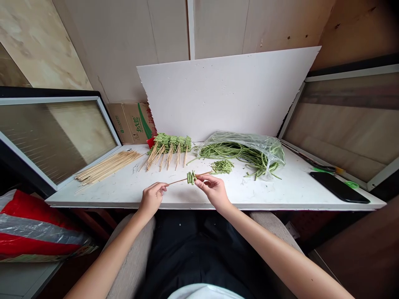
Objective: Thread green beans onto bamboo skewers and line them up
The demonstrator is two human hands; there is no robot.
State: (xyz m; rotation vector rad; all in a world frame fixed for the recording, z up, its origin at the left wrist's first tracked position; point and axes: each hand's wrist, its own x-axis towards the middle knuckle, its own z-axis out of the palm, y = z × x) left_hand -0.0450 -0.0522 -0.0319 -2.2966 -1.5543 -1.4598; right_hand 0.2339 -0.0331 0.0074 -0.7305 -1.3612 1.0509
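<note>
Spanning the space above the worktop (pixel 240 193), a skewer (pixel 177 182) bearing green bean pieces (pixel 189 178) is gripped near one end by the closed left hand (pixel 153 196), while the rightmost piece (pixel 193 176) is pinched by the right hand (pixel 215 191).

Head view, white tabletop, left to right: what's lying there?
Loose thin tan wooden skewers, stacked wooden skewers of cut green beans, clear plastic bag of long green beans, flat black phone.

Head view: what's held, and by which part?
Left hand: thin brown wooden skewer, near one end. Right hand: the rightmost short green bean piece; exact grip partly hidden.
</note>
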